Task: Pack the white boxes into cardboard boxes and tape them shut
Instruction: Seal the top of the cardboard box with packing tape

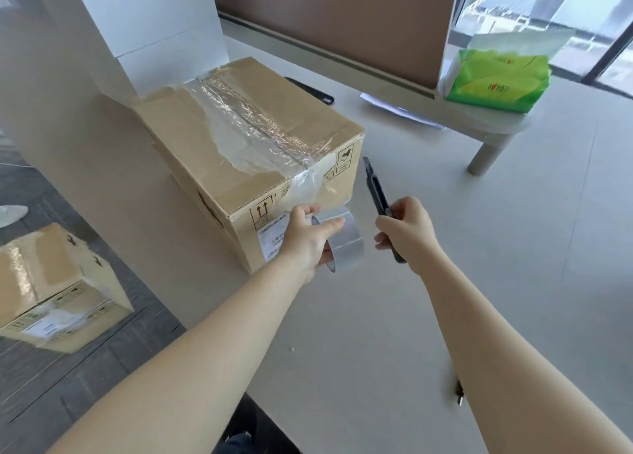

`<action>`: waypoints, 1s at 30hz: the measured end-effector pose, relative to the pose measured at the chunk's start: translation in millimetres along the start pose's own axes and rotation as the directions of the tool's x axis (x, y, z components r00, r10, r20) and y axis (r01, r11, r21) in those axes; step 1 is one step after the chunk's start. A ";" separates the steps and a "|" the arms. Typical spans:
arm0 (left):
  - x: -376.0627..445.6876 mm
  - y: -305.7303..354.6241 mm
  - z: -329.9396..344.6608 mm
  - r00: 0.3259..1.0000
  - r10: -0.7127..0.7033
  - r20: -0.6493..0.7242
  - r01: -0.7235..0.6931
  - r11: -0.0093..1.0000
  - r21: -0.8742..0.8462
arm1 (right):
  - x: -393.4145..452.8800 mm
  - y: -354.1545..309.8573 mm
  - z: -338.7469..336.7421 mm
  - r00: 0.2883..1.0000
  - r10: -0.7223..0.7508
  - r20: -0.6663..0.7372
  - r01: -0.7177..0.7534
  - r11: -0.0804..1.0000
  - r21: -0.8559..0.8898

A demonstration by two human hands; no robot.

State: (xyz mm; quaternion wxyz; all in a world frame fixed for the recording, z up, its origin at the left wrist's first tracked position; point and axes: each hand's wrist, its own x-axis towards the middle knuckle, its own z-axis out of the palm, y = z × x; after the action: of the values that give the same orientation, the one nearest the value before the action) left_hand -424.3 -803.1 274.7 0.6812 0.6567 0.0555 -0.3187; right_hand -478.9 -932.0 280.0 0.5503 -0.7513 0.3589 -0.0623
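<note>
Two cardboard boxes are in view: one taped box (246,152) sits on the surface (445,282) at about 11 o'clock from the picture's centre, and a second taped box (58,289) lies on the floor at 8 o'clock. One tall white box (150,25) stands behind the first at 11 o'clock. One tape roll (346,241) is in the left grip (308,237), and one utility knife (378,200) is in the right grip (407,227); two hands in all. One green tissue pack (496,80) rests at 2 o'clock, one dark phone-like object (311,90) at 12 o'clock, and one sheet of paper (400,111) at 1 o'clock.
</note>
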 end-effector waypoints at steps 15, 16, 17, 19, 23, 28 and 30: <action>3.3 -16.3 14.1 0.993 0.099 -0.069 -0.107 0.988 -0.114 | -2.2 -27.9 -10.2 0.904 -0.409 0.126 0.419 0.787 -0.453; 3.8 -17.4 14.7 0.991 0.112 -0.080 -0.120 0.987 -0.108 | -2.6 -29.8 -10.0 0.894 -0.424 0.148 0.440 0.762 -0.475; 3.7 -18.3 15.3 0.988 0.126 -0.089 -0.134 0.987 -0.094 | -2.8 -31.8 -9.8 0.885 -0.434 0.169 0.457 0.739 -0.496; 3.8 -19.7 16.4 0.983 0.154 -0.102 -0.161 0.985 -0.059 | -2.7 -35.0 -9.2 0.868 -0.448 0.212 0.486 0.684 -0.543; 4.6 -21.5 16.5 0.972 0.202 -0.116 -0.203 0.979 0.004 | -1.1 -39.4 -7.3 0.822 -0.491 0.290 0.539 0.503 -0.675; 4.6 -21.7 15.4 0.968 0.224 -0.116 -0.221 0.975 0.037 | 0.0 -42.1 -5.3 0.779 -0.534 0.329 0.552 0.334 -0.764; 4.7 -22.4 15.1 0.966 0.230 -0.118 -0.226 0.973 0.044 | -0.8 -43.6 -4.9 0.772 -0.536 0.342 0.551 0.296 -0.780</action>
State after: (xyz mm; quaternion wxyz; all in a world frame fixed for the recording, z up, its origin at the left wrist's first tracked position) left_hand -437.1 -817.4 255.2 0.6986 0.6874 0.0163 -0.1980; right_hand -461.4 -929.4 320.2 0.0584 -0.9949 0.0614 -0.0553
